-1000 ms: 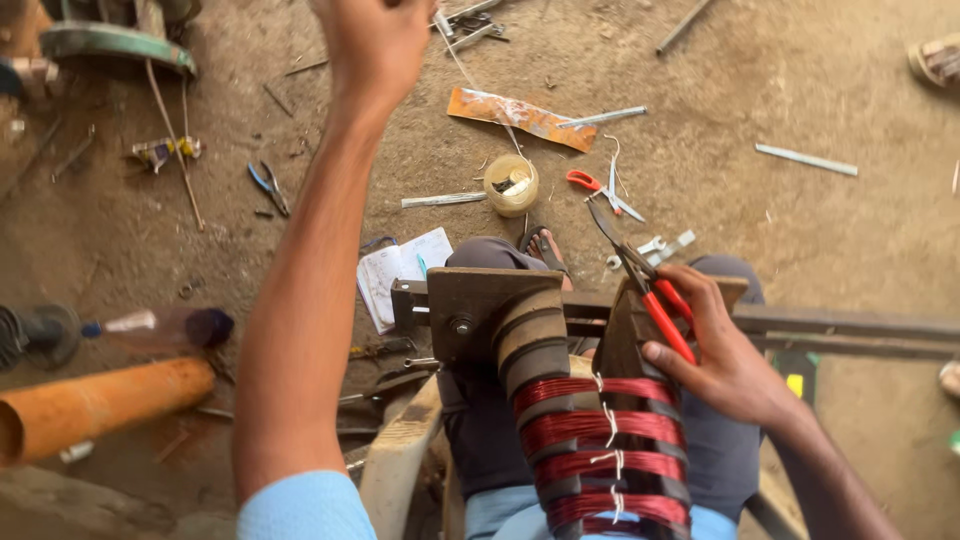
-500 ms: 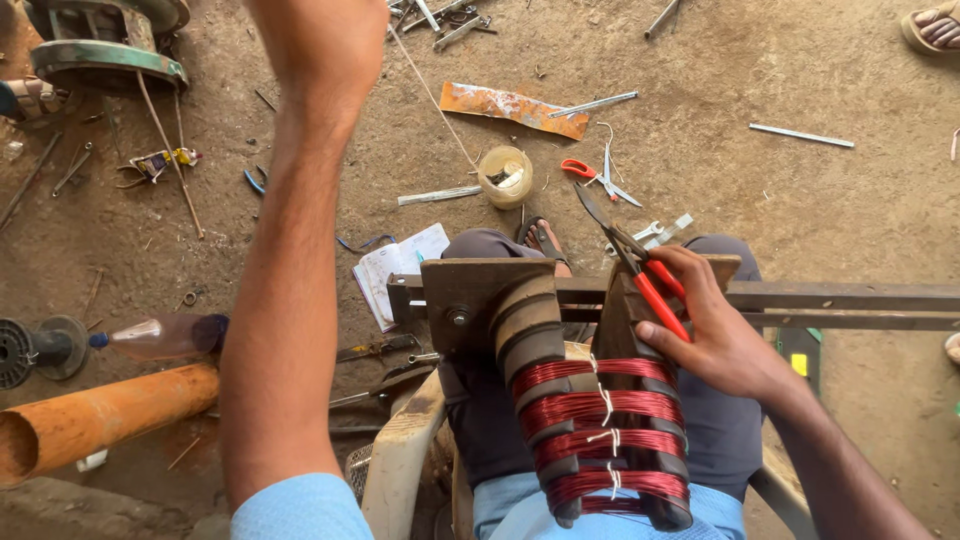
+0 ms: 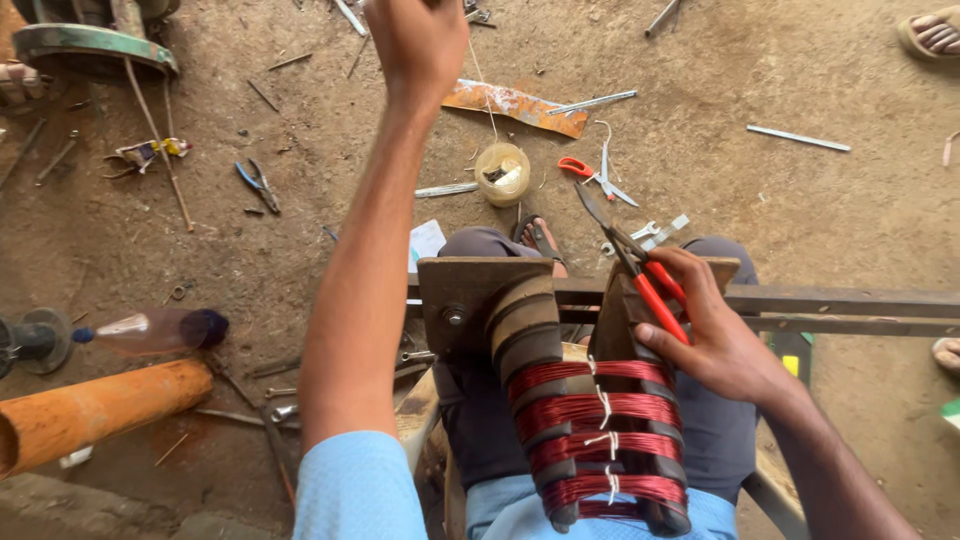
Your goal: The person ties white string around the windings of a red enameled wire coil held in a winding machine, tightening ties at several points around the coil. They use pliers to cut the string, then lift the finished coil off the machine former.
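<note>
While the left hand (image 3: pixel 420 40) is raised far forward with its fingers clenched on a thin pale string (image 3: pixel 480 85) that runs down toward the spool (image 3: pixel 502 172) on the dirt floor, the right hand (image 3: pixel 715 335) is wrapped closed around red-handled pliers (image 3: pixel 640 265). Just beneath and left of that right-hand grip sits the wooden former (image 3: pixel 500 310) on the lap, carrying red copper wire coils (image 3: pixel 590 420) tied with white string. Beyond the plier tips lie orange-handled scissors (image 3: pixel 590 172).

One coil former (image 3: pixel 590 420) carrying four red wire bundles, one red-handled pliers (image 3: pixel 640 275). At twelve o'clock: one twine spool (image 3: pixel 502 173), one scissors (image 3: pixel 592 172). At nine o'clock: one orange pipe (image 3: pixel 95 412), one plastic bottle (image 3: pixel 150 332), one blue pliers (image 3: pixel 258 183).
</note>
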